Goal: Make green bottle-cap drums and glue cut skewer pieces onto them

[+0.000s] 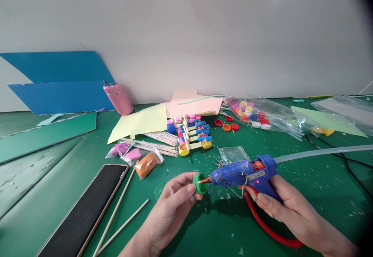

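Observation:
My left hand (pixel 176 200) pinches a green bottle cap (pixel 200 183) between thumb and fingers, its hollow side turned to the right. In my right hand (pixel 288 204) is a blue hot glue gun (pixel 243 172), with fingers wrapped round its grip and a small red light lit on its side. The nozzle points left and reaches the cap's opening; whether it touches the inside I cannot tell. A long translucent glue stick (pixel 320 153) runs out of the gun's back. Below the gun curves a red handle (pixel 271 231), partly hidden by my right hand.
Behind my hands stands a row of assembled caps and sticks (pixel 195 132). Loose caps (pixel 226 127) and a bag of caps (pixel 250 113) lie further right. To the left are a phone (pixel 87 210), wooden sticks (pixel 125 222), wrapped clay (pixel 146 165) and a pink tumbler (pixel 119 98).

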### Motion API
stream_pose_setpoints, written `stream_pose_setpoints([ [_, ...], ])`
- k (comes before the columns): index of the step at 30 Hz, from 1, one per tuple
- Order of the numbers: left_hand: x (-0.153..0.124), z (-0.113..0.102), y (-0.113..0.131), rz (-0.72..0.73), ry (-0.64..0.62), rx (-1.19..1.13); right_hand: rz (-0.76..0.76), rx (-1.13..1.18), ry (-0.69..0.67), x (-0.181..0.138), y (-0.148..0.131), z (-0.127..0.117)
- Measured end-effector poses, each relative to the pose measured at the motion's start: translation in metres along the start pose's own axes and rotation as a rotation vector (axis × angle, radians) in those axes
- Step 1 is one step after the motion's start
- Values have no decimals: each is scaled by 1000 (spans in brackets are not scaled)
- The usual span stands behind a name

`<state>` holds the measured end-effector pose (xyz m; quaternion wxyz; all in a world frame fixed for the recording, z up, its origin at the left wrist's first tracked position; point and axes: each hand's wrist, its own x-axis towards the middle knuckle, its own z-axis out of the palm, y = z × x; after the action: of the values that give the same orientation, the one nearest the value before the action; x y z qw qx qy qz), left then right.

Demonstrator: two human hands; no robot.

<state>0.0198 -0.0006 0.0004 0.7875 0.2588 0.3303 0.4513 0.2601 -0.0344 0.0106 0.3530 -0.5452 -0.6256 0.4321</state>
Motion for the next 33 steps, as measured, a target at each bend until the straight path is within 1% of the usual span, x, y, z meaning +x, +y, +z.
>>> stream_pose_setpoints([
  [6,0,-2,-1,2,-3,8,4,36,35,0,0,2],
  [13,0,-3,-2,-1,-14,17,27,57,-12,0,0,0],
  [19,0,-5,-2,8,-38,30,41,65,4,0,4,2],
  [26,-2,-2,1,18,-25,25,5,106,-25,5,5,-1],
  [31,-4,-1,6,33,-38,-12,-35,224,3,12,10,-2],
  [33,-4,-1,7,43,-57,-32,-49,237,38,17,12,-5],
])
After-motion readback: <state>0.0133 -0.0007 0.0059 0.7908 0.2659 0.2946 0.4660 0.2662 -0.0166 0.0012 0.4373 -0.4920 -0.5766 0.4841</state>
